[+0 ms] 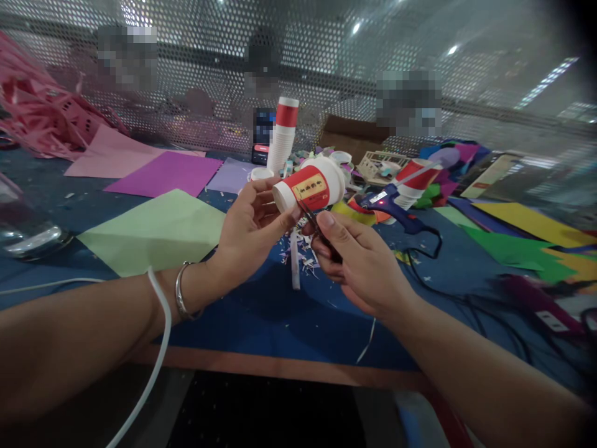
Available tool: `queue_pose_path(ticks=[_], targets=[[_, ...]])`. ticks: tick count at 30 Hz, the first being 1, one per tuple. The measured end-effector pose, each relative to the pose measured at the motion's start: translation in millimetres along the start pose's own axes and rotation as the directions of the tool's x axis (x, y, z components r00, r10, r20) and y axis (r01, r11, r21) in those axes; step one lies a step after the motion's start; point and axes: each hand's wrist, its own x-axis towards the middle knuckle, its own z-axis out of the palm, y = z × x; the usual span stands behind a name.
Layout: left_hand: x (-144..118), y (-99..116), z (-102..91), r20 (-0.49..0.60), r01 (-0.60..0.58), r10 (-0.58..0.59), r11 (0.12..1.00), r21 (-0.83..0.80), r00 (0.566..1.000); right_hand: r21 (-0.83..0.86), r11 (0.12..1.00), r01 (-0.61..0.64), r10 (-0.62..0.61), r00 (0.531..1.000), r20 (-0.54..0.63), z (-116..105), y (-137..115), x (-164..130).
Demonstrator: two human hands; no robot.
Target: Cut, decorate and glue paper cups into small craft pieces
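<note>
My left hand (254, 224) holds a red and white paper cup (321, 183) tilted on its side, fingers behind it and thumb near its base. A yellow label with dark characters is on the red band. In my right hand (357, 258) is a dark, slim tool, apparently a pair of scissors (310, 216), whose tip touches or lies just in front of the cup's side. Most of the tool is hidden by the fingers. Below the cup, a translucent glue stick (295, 261) lies on the blue table among paper scraps.
Behind the cup stands a tall stack of paper cups (283, 140) beside a phone (262, 134). A blue glue gun (396, 208) with its cable lies at right. Coloured sheets, including a pale green sheet (158, 230) and a purple sheet (165, 174), cover the left. A white cable (161, 348) crosses my left forearm.
</note>
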Motion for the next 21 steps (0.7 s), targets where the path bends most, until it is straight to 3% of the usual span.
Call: queue_pose_path(ticks=[21], targets=[[3.6, 2.4, -9.7, -0.006, -0.165, 0.169, 0.964, 0.209, 0.986, 0.01, 0.997, -0.08, 0.08, 0.997, -0.013, -1.9, -0.7, -1.9]])
